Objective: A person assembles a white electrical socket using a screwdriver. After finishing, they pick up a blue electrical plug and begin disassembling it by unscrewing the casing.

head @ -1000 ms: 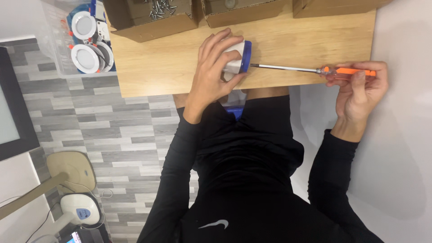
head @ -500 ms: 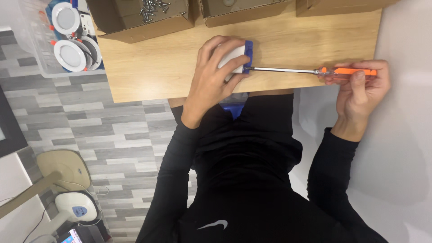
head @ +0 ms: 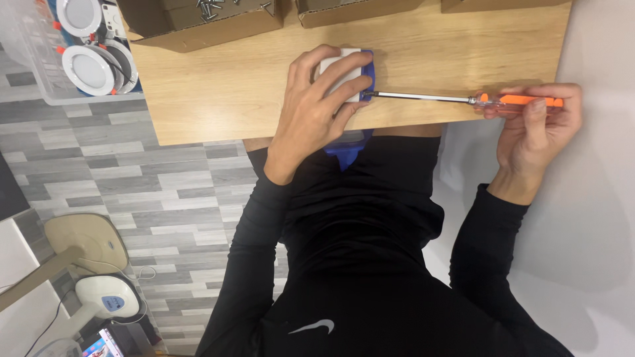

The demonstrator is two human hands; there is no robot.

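Left hand: the left hand (head: pixel 317 106) lies palm-down over a small white box-shaped part (head: pixel 340 73), fingers wrapped around it and pressing it onto the table.
White part: it sits in a blue holder (head: pixel 366 78) near the front edge of the wooden table (head: pixel 218 99), roughly midway along that edge (only its top and one blue side show past the fingers).
Right hand: the right hand (head: pixel 539 122) is closed around the orange handle of a long screwdriver (head: pixel 463 99), out past the table's right end.
Screwdriver: it lies level along the table edge, its metal shaft running from the handle to the blue holder, tip touching the holder's side just beside the left fingertips.
Blue piece below: another blue piece (head: pixel 347 145) shows under the table edge, against the person's black top.
Far side: open cardboard boxes (head: pixel 218 20), one holding loose screws (head: pixel 218 8).
Left of table: a clear bin with round white light fittings (head: pixel 89 69).
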